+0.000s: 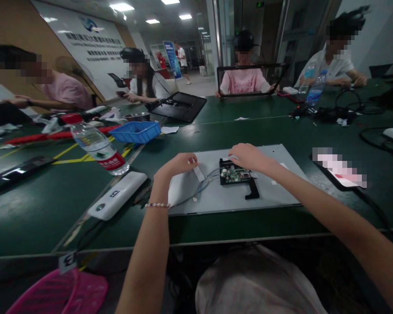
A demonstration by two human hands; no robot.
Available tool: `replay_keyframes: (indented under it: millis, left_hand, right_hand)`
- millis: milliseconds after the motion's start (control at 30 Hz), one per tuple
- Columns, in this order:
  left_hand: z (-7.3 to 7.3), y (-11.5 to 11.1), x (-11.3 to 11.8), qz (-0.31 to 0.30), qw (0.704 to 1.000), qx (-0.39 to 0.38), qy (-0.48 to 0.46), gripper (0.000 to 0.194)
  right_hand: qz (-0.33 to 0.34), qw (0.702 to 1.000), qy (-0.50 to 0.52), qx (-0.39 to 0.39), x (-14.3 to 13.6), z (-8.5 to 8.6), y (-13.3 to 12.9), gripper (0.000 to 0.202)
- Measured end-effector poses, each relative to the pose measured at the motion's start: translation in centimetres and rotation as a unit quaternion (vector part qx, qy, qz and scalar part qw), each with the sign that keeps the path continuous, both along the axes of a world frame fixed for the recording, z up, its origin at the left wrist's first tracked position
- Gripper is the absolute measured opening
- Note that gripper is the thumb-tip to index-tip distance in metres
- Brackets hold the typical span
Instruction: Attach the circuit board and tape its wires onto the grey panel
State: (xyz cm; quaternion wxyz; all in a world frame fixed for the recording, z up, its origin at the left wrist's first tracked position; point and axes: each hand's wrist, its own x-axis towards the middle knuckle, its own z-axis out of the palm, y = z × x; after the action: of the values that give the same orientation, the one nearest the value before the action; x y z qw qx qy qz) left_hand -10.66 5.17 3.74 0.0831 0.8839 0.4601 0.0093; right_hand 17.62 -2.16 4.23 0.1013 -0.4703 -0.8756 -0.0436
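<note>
A grey flat panel (209, 200) lies on the table before me. On it sits a green circuit board (236, 175) in a black bracket (253, 189), with thin grey cables (201, 188) running out to the left. My left hand (180, 165) is over the panel's far left part, its fingers pinched at the upper end of a white strip (199, 174). My right hand (249, 155) is at the far edge of the bracket, its fingers bent and close together. What its fingertips hold, if anything, is hidden.
A white power bank (118, 196), a tilted water bottle (100, 148) and a blue tray (137, 132) are to the left. A phone (339, 170) with a cable lies right. Several people sit around the table; one holds a black frame (252, 67). A pink basket (59, 292) stands below.
</note>
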Motion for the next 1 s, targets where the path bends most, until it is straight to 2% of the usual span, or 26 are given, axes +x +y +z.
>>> replay_keyframes:
  millis: [200,400,500,700,833,1000]
  left_hand:
    - [0.8,-0.4,-0.3,-0.06,0.99,-0.079,-0.095,0.028]
    - [3.0,-2.4,0.4,-0.039,0.954,-0.157,-0.254,0.031]
    - [3.0,-2.6,0.9,-0.059,0.947,-0.201,-0.242,0.028]
    - [1.3,-1.7,1.2,-0.071,0.956,-0.234,-0.164,0.023]
    - [1.2,-1.5,1.2,-0.059,0.967,-0.21,-0.135,0.024]
    - [2.1,-1.8,1.3,-0.029,0.984,-0.127,-0.124,0.031]
  right_hand:
    - [0.037,0.994,0.099,0.018,0.7,-1.4,-4.3,0.026]
    - [0.032,0.986,0.158,0.04,0.3,-1.6,-4.9,0.026]
    - [0.056,0.987,0.141,0.046,-0.5,-1.7,-5.4,0.026]
    - [0.143,0.983,0.109,0.048,-2.2,-2.7,-6.4,0.032]
    - [0.209,0.974,0.071,0.049,-3.1,-3.0,-6.9,0.036]
    - [0.217,0.974,0.032,0.061,-4.0,-2.8,-7.4,0.038]
